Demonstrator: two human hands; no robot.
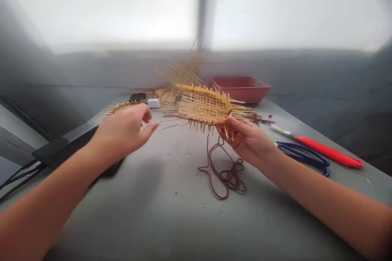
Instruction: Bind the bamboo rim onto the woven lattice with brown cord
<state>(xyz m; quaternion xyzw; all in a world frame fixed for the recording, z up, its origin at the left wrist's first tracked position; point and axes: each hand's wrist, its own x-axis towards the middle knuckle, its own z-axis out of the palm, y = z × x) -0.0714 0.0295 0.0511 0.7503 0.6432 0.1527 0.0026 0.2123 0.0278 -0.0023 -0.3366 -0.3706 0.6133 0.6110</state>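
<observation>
My right hand (249,136) pinches the near right edge of a small woven bamboo basket (203,108), thumb on top and fingers beneath. The basket is held up above the table and tilted. A bent yellow bamboo strip (211,90) runs along its rim, and short strip ends stick out all round. Dark brown cord (229,177) hangs from the near edge and lies in loose loops on the table. To the left, my left hand (124,128) hovers apart from the basket, thumb and index finger spread, with nothing visible between them. Its other fingers are partly hidden.
A red basin (241,87), woven bamboo pieces (190,69) and a white case (153,103) stand at the back. Blue-handled scissors (303,155) and a red-handled knife (327,151) lie right. A black power strip (65,142) with cables sits left.
</observation>
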